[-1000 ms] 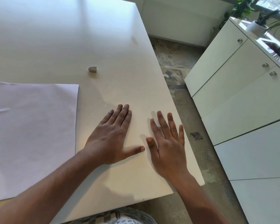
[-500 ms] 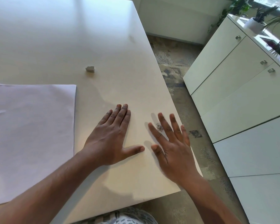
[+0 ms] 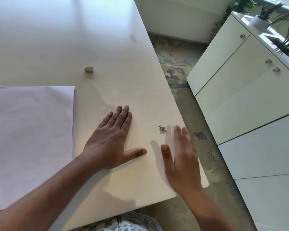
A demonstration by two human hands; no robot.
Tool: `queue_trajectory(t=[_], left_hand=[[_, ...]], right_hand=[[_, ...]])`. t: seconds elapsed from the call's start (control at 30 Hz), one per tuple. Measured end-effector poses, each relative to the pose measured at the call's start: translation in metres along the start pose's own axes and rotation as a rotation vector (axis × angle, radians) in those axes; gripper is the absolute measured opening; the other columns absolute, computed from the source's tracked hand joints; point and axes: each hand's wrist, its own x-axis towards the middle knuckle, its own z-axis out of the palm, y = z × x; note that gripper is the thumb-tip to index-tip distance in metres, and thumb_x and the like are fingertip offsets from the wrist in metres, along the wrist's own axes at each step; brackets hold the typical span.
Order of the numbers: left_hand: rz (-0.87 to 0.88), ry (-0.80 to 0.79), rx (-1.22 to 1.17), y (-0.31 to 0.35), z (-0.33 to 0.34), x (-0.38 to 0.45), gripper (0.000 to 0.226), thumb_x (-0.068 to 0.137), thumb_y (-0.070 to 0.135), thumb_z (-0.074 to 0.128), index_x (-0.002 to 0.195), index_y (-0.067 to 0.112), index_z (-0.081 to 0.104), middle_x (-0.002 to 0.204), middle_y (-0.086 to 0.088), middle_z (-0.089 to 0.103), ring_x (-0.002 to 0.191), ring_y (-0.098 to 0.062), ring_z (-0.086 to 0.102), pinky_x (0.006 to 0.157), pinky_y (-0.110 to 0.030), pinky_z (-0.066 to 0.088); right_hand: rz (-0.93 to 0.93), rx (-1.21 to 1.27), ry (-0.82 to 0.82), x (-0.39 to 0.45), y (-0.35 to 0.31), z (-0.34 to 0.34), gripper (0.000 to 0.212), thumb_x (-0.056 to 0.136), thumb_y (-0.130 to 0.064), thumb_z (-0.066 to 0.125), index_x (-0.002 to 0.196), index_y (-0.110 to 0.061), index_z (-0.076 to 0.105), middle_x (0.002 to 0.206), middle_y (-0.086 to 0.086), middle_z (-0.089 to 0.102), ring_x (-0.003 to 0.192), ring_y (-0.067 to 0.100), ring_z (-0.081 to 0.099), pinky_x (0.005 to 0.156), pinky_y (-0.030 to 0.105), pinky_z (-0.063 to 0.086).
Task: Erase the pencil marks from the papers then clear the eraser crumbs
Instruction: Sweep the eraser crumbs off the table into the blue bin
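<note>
A small heap of dark eraser crumbs [image 3: 162,129] lies on the white table [image 3: 107,39] near its right edge. My left hand [image 3: 112,139] rests flat on the table, fingers straight, to the left of the crumbs. Just right of the crumbs, my right hand [image 3: 182,157] is blurred, fingers straight, over the table's right edge. A small grey eraser [image 3: 89,69] sits farther back on the table. The white paper [image 3: 30,135] lies flat at the left, beside my left forearm.
The table's right edge runs diagonally, with patterned floor [image 3: 178,69] beyond it. White cabinets [image 3: 240,80] stand at the right with potted plants [image 3: 264,15] on top. The table's near edge is just in front of my lap.
My right hand has slid right and back toward the table edge, uncovering the crumb heap that lay under its fingers. My left hand has stayed flat in place.
</note>
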Motion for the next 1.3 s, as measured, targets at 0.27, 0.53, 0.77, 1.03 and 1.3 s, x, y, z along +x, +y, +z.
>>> queue_trajectory(t=[0.27,0.53,0.77,1.03,1.3], left_hand=[[-0.003,0.014,-0.029,0.001,0.000,0.000,0.131,0.076,0.103,0.004,0.166,0.009,-0.006,0.173,-0.006,-0.018,0.159,-0.019,-0.021,0.132,-0.041,-0.001],[0.007,0.010,0.004,0.000,0.000,0.000,0.127,0.079,0.099,0.008,0.166,0.009,-0.011,0.172,-0.008,-0.022,0.159,-0.020,-0.023,0.131,-0.039,-0.006],[0.003,0.004,0.014,0.000,0.000,0.000,0.128,0.078,0.101,0.006,0.165,0.010,-0.014,0.171,-0.007,-0.025,0.158,-0.020,-0.025,0.131,-0.039,-0.007],[0.005,0.009,0.009,0.000,0.000,0.000,0.127,0.078,0.101,0.006,0.165,0.010,-0.014,0.171,-0.007,-0.025,0.158,-0.019,-0.025,0.131,-0.038,-0.007],[0.003,0.019,-0.003,-0.002,0.002,-0.001,0.128,0.078,0.101,0.008,0.165,0.010,-0.013,0.172,-0.006,-0.023,0.158,-0.018,-0.025,0.131,-0.038,-0.006]], right_hand=[[-0.069,-0.071,-0.199,0.010,-0.014,0.018,0.106,0.088,-0.088,-0.004,0.159,-0.013,-0.028,0.174,-0.003,-0.014,0.158,0.007,-0.018,0.131,0.038,-0.004],[-0.372,-0.063,-0.145,0.000,-0.011,0.002,0.063,0.106,-0.063,0.013,0.164,-0.040,0.022,0.175,-0.013,-0.002,0.162,0.017,-0.006,0.128,0.058,0.014],[-0.245,-0.124,-0.028,0.012,-0.003,-0.003,0.065,0.106,-0.066,0.012,0.156,-0.039,0.044,0.175,-0.013,0.005,0.162,0.020,-0.005,0.125,0.063,0.021],[-0.248,-0.128,-0.001,0.016,-0.002,-0.003,0.063,0.107,-0.064,0.017,0.154,-0.037,0.048,0.174,-0.012,0.011,0.162,0.020,-0.003,0.125,0.063,0.022],[-0.301,-0.140,-0.042,0.013,-0.001,0.001,0.058,0.106,-0.063,0.020,0.152,-0.041,0.049,0.174,-0.014,0.010,0.162,0.019,-0.003,0.127,0.060,0.018]])
